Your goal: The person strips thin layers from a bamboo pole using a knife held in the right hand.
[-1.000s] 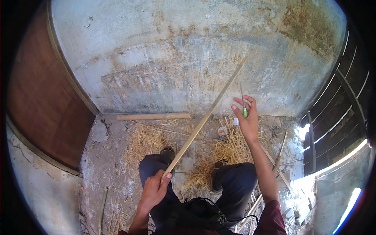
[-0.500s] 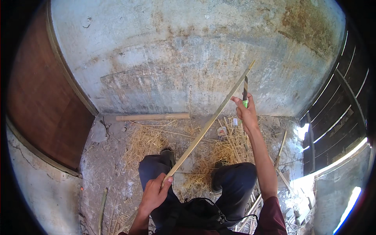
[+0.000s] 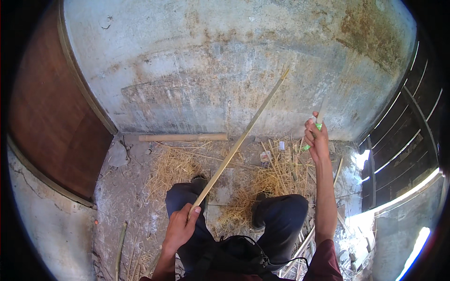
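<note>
Two bare hands work apart from each other in front of us, and each holds something. We see the left hand [image 3: 179, 229] low, near the left knee, its thumb and fingers pinching the near end of a long yellowish strip [image 3: 241, 139]. That strip slants up and away to the right, its far tip standing out against the stained wall [image 3: 187, 56]; we cannot tell how much of its near end the hand hides.

Off to the right, we find the right hand [image 3: 318, 140] raised, its fingers curled round the green handle of a knife [image 3: 319, 126]. The blade points upward and is blurred, and we see it well apart from the strip.

Below us, the dark-trousered knees [image 3: 283, 213] are bent, and a maroon sleeve [image 3: 326, 262] covers the upper part of the right arm. We see one straw heap [image 3: 171, 168] on the left of the littered floor [image 3: 133, 187] and another straw pile [image 3: 269, 182] on the right, with a small white packet [image 3: 281, 145] near it. Along the wall's foot we make out a thick pale pole [image 3: 183, 138], lying lengthwise.
</note>
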{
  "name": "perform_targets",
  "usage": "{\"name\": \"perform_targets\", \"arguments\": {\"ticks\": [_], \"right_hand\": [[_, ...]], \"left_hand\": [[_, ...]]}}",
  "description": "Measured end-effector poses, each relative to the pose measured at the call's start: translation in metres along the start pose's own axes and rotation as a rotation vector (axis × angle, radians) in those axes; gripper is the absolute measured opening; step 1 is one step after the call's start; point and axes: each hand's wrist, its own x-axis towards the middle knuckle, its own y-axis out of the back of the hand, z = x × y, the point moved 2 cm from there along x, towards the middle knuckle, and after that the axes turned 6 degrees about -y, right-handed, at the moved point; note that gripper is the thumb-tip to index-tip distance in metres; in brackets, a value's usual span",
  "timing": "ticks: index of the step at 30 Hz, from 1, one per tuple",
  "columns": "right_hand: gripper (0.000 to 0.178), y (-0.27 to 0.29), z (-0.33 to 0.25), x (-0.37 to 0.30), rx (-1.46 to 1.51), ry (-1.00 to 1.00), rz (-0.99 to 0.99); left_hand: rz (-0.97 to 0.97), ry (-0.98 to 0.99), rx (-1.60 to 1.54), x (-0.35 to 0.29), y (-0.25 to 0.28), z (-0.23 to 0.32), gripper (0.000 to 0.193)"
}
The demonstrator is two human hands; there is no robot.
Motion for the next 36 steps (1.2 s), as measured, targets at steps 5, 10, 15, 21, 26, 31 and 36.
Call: {"name": "perform_targets", "arguments": {"ticks": [5, 10, 15, 21, 26, 31, 36], "right_hand": [[0.047, 0.036, -0.020, 0.004, -0.021, 0.093, 0.169], [0.047, 0.012, -0.015, -0.018, -0.193, 0.057, 0.169], [0.062, -0.067, 0.023, -0.054, -0.433, -0.061, -0.071], [0.065, -0.114, 0.065, -0.080, -0.057, -0.329, -0.393], [0.046, -0.122, 0.075, -0.080, -0.078, -0.291, -0.429], [0.019, -0.116, 0.084, -0.078, -0.051, -0.217, -0.264], [0.017, -0.117, 0.078, -0.077, 0.011, -0.211, -0.105]], "left_hand": [[0.011, 0.048, -0.004, 0.002, 0.007, -0.003, 0.039], [0.025, 0.040, -0.016, 0.006, 0.002, 0.000, 0.039], [0.033, -0.016, -0.076, 0.022, -0.009, 0.019, 0.036], [-0.039, -0.160, -0.154, 0.044, -0.024, 0.033, 0.036], [-0.169, -0.091, -0.203, 0.053, -0.025, 0.040, 0.037], [-0.244, -0.142, -0.319, 0.054, -0.032, 0.039, 0.043], [-0.168, -0.133, -0.313, 0.049, -0.028, 0.042, 0.069]]}}
